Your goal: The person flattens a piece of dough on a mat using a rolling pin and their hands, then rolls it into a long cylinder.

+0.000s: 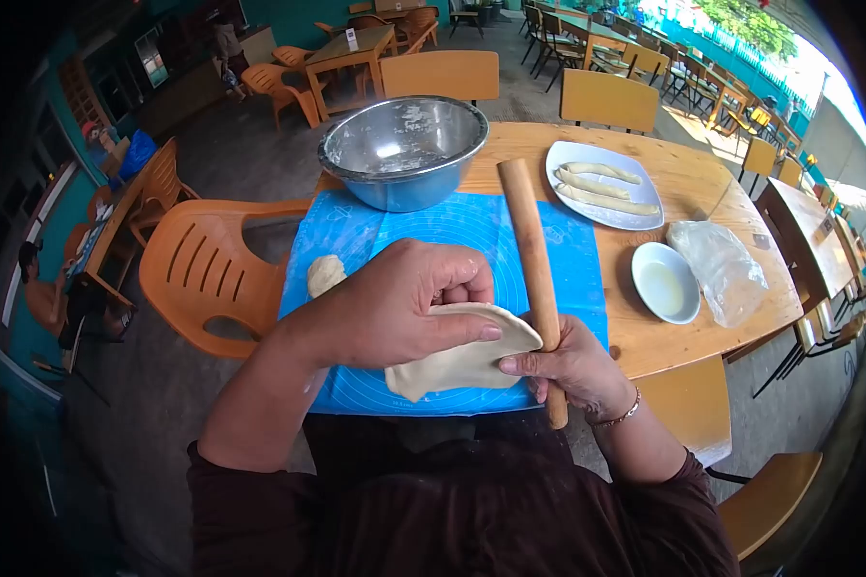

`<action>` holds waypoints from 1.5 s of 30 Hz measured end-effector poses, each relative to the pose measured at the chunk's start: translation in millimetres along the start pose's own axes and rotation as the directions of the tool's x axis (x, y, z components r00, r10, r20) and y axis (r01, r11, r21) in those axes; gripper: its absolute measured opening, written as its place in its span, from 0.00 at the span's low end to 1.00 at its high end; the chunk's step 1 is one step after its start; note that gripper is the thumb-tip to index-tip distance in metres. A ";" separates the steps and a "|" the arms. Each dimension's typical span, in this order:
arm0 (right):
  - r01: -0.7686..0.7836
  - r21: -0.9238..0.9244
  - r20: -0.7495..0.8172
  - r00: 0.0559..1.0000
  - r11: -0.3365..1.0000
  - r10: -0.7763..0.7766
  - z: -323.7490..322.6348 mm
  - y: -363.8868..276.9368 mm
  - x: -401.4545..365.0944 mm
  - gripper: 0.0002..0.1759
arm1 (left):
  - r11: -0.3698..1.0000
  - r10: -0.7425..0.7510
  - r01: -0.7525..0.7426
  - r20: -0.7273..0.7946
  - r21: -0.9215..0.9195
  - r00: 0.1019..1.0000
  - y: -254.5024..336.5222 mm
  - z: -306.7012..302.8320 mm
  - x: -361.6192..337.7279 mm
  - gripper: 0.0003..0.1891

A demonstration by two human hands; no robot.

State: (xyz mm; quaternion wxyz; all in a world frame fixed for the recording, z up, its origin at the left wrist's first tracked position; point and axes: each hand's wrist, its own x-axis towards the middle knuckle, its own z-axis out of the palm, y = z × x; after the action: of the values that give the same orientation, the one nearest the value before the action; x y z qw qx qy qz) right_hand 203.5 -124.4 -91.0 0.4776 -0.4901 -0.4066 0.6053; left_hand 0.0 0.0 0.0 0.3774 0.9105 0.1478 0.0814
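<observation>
A flat sheet of dough (pixel 462 365) hangs between my hands above the blue mat (pixel 356 231). My left hand (pixel 428 303) pinches its upper edge, thumb in front and fingers curled. At the sheet's right edge, my right hand (pixel 573 365) grips the dough with its thumb and also has the wooden rolling pin (pixel 531 250), which stands out steeply past the fingers. A small lump of dough (pixel 325 275) lies on the mat, left of my left wrist.
A metal bowl (pixel 404 154) stands at the mat's far edge. To the right are a white plate (pixel 606 185) with several dough strips, a small white bowl (pixel 666 283) and a plastic bag (pixel 720 269). An orange chair (pixel 212 274) is at left; people sit and stand farther off.
</observation>
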 end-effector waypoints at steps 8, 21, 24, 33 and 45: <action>0.067 -0.238 -0.171 0.979 0.969 -0.110 -32.7 -47.4 -4.3 0.10 | 0.915 -0.162 -0.012 -0.395 -0.403 0.904 -30.9 36.5 6.7 0.09; -0.012 -0.813 -0.189 0.951 0.583 -0.244 -67.3 -42.0 63.0 0.21 | 0.909 -0.083 0.360 -0.753 0.211 0.652 -107.7 56.3 21.5 0.15; 0.143 -0.792 -0.039 0.959 0.594 -0.282 -86.9 -24.7 64.9 0.19 | 0.917 0.240 0.123 -0.772 0.380 0.588 -91.4 35.7 25.4 0.09; 0.366 -0.916 0.286 0.882 0.164 -0.375 -79.5 -5.6 121.3 0.18 | 0.814 0.022 0.221 -0.409 0.537 0.912 -129.5 52.6 77.8 0.31; -0.071 -0.984 -0.129 0.918 0.165 -0.375 -89.2 -35.3 153.9 0.27 | 0.816 -0.413 0.415 -0.097 0.403 0.906 -126.1 30.8 101.7 0.39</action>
State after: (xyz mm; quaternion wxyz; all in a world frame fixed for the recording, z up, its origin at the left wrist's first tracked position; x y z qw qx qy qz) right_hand 287.6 35.5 -105.4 0.1752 -0.7331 -0.6548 0.0557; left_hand 77.7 97.8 -107.6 0.1838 0.9153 0.3567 -0.0334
